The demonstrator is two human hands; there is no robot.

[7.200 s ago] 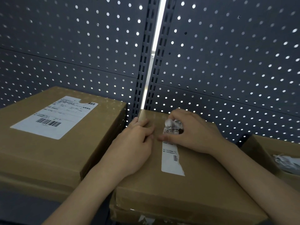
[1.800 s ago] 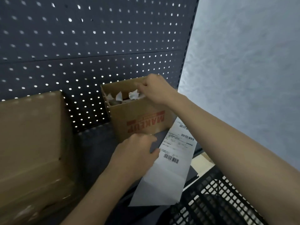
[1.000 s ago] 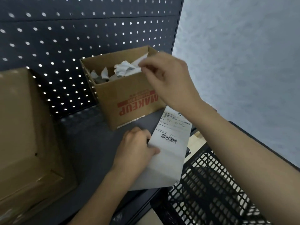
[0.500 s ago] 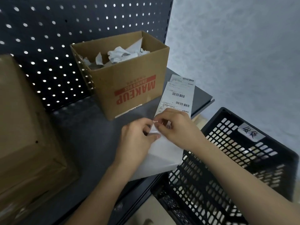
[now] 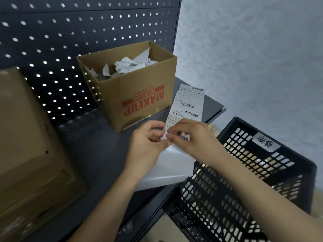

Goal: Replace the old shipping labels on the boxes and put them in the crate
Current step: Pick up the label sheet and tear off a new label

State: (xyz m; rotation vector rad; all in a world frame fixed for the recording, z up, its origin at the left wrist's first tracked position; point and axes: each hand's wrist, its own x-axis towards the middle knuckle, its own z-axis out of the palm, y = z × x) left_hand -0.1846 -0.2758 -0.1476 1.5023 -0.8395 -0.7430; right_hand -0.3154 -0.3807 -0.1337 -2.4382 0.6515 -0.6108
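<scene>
The right hand (image 5: pixel 190 138) has left the scrap box (image 5: pixel 139 95), where the crumpled old label went in, and come down to meet the left hand (image 5: pixel 145 145) on the strip of fresh labels (image 5: pixel 187 103). Both now pinch the strip's left edge, thumb against forefinger, tips almost touching. It looks as if they are teasing a label's corner off its backing. So the old label seems dealt with and the new one is next. The strip runs away from the pinch along the shelf (image 5: pixel 90 154), just right of the scrap box. The brown box (image 5: pixel 26 137) awaiting its label sits well left of the pinch, and the crate (image 5: pixel 262 172) stands to its right and lower.
</scene>
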